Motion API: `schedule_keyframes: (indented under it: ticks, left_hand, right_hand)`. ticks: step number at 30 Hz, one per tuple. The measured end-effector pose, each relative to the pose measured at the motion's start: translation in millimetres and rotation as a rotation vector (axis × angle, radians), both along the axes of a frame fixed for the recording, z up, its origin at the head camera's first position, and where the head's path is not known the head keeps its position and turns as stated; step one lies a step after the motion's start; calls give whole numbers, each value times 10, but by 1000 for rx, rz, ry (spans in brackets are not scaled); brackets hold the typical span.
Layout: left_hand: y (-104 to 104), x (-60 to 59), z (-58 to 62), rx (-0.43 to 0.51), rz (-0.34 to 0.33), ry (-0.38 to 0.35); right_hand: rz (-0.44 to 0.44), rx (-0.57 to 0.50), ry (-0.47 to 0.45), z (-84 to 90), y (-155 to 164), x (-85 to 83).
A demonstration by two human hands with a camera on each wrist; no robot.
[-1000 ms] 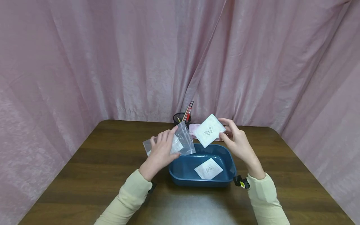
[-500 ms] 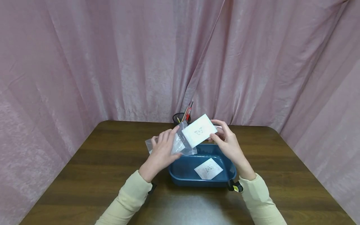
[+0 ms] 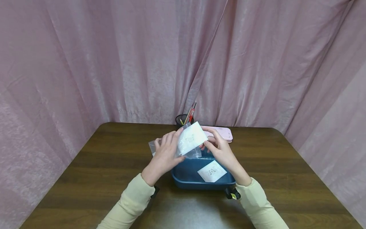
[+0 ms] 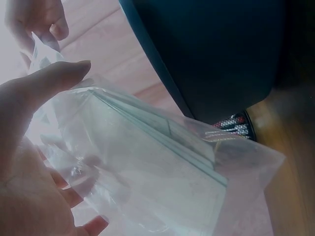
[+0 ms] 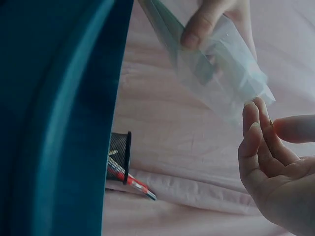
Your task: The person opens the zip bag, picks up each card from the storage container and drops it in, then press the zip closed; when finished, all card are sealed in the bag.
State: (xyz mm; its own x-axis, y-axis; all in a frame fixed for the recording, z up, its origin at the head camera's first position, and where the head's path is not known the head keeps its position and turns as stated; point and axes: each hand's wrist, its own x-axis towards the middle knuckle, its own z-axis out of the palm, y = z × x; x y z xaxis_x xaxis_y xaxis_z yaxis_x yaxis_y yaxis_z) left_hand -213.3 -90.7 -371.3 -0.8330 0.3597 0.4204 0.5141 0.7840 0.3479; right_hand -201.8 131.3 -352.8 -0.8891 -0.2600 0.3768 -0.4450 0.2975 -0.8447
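Observation:
My left hand grips a clear plastic bag above the left end of a dark blue tray. My right hand holds a white butterfly card by its right edge, and the card's left part sits in the bag's mouth. A second butterfly card lies flat in the tray. In the left wrist view the bag fills the frame under my thumb. In the right wrist view the bag hangs just above my right hand's fingertips.
A black mesh pen cup with red pens stands behind the tray, and a pink case lies to its right. The brown table is ringed by pink curtains close on three sides.
My right hand has carried the card leftward and down from above the tray's far right to the bag, and slid it into the bag's mouth. The left hand has stayed nearly still.

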Motion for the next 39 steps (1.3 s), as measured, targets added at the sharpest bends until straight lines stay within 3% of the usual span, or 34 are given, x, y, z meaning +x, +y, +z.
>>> schedule_keyframes:
  ticks: [39]
  left_hand:
    - [19,28,22,-31,-9,-16]
  right_hand:
    - [5,170,43,-78,-80,31]
